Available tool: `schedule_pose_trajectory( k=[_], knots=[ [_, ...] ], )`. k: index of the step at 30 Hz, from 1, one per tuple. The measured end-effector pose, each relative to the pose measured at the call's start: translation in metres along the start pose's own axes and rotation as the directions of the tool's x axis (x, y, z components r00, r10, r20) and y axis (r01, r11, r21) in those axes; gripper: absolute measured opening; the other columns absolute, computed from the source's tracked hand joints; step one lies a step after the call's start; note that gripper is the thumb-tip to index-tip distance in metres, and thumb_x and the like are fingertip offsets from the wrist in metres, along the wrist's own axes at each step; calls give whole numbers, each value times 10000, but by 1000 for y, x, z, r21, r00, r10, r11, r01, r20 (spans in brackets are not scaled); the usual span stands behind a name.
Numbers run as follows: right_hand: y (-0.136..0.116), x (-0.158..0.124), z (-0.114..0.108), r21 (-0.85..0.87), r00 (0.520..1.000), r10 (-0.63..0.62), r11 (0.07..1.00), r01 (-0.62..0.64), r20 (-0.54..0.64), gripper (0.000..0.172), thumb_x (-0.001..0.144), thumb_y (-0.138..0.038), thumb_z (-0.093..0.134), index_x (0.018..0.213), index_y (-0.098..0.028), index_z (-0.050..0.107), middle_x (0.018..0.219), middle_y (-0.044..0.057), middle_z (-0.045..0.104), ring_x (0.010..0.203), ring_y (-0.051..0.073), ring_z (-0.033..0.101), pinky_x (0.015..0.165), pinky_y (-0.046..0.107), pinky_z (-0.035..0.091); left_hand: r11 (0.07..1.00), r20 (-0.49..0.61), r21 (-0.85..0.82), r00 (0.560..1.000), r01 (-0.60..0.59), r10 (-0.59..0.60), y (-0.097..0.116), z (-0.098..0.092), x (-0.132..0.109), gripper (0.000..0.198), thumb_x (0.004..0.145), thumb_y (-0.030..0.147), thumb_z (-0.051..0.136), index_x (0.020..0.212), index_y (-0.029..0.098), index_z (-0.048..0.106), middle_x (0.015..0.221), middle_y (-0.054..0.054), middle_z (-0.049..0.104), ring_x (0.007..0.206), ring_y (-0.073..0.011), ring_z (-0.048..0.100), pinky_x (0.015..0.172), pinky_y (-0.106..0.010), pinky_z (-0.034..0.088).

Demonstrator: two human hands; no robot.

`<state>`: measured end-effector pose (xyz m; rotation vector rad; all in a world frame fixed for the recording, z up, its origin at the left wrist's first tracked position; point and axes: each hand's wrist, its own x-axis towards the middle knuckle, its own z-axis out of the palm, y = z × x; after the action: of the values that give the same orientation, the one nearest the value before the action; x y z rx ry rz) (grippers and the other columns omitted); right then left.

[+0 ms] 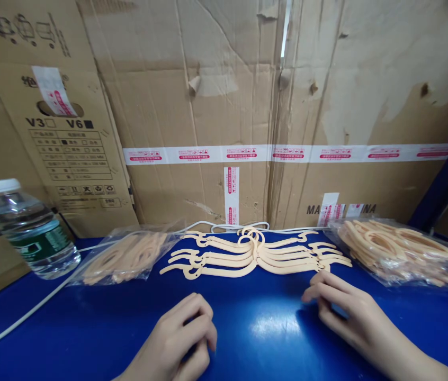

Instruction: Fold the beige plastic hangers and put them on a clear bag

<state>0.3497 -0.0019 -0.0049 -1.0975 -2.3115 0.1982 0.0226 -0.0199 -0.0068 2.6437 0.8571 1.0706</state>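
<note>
Several cream plastic clothes hangers [230, 272] lie in a spread stack on the blue table, their hooks bunched at the middle and pointing away from me. My left hand [184, 338] hovers in front of the stack at its left, the fingers loosely curled and a little apart, with nothing visible in them. My right hand [347, 312] is by the right end of the front hanger, fingers bent and apart, holding nothing. Whether its fingertips touch that hanger, I cannot tell. The left palm is hidden.
Clear plastic bags of similar cream pieces lie at the left [126, 259] and right [399, 251]. A water bottle [35, 233] stands far left, beside a white cable [29, 312] crossing the blue table [256, 349]. Cardboard sheets [208, 116] rise behind; a blue post [438, 180] stands at right.
</note>
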Motion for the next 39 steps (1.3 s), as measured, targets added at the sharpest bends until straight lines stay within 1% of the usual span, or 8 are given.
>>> schedule_pose_trajectory(
  k=[4,8,14,21,25,32,35,39],
  knots=[
    [1,0,0,-11,999,-19,1000,18,-33,205,870,-72,419,878,-231,548,845,15,563,705,126,578,611,214,459,997,62,-8,995,76,-75,5,-6,3,253,864,33,322,776,203,487,799,1,480,685,-111,501,606,-206,373],
    [1,0,1,-20,997,-37,999,36,-61,219,815,-29,439,847,-225,531,819,5,560,696,120,577,606,206,457,994,90,-14,991,104,-103,7,-9,4,251,864,47,320,761,199,492,815,3,463,673,-101,496,600,-200,376],
    [3,-1,3,-32,994,-39,999,36,-100,258,779,3,413,820,-224,529,804,-2,553,690,111,575,620,200,461,994,85,62,991,94,-99,4,-6,1,269,827,15,352,734,195,528,810,1,445,671,-99,496,600,-199,376],
    [6,2,1,-30,995,-7,1000,4,-96,254,808,-25,397,851,-221,554,832,21,566,717,133,578,626,229,476,996,57,32,994,89,-90,0,-2,-3,278,772,-15,391,731,200,562,791,1,477,625,-88,499,546,-181,362],
    [8,5,-3,-61,993,-5,998,-3,-122,223,850,-88,408,932,-216,572,910,55,598,812,164,605,686,272,514,997,44,8,996,83,-83,-1,-2,-3,271,758,-20,405,758,203,560,780,5,494,623,-91,502,551,-183,370],
    [25,6,-7,-192,995,13,981,-33,-104,298,903,-188,426,1160,-195,576,1167,137,632,1112,243,595,939,431,509,997,31,-40,997,72,-71,5,-7,2,237,829,23,390,777,199,540,801,-11,515,670,-112,517,598,-205,409],
    [36,5,-5,-258,993,8,965,-38,-117,342,922,-221,428,1236,-184,557,1239,154,613,1176,269,569,987,484,483,995,16,-71,998,69,-68,6,-6,4,270,871,34,350,808,200,553,773,-21,556,684,-133,524,612,-232,409],
    [45,6,-4,-317,993,-22,948,-18,-119,362,948,-234,410,1283,-171,535,1282,164,593,1204,271,557,999,487,481,992,10,-86,996,95,-94,9,-6,5,264,903,55,346,841,199,559,761,-27,587,713,-153,528,646,-259,413]
  ],
)
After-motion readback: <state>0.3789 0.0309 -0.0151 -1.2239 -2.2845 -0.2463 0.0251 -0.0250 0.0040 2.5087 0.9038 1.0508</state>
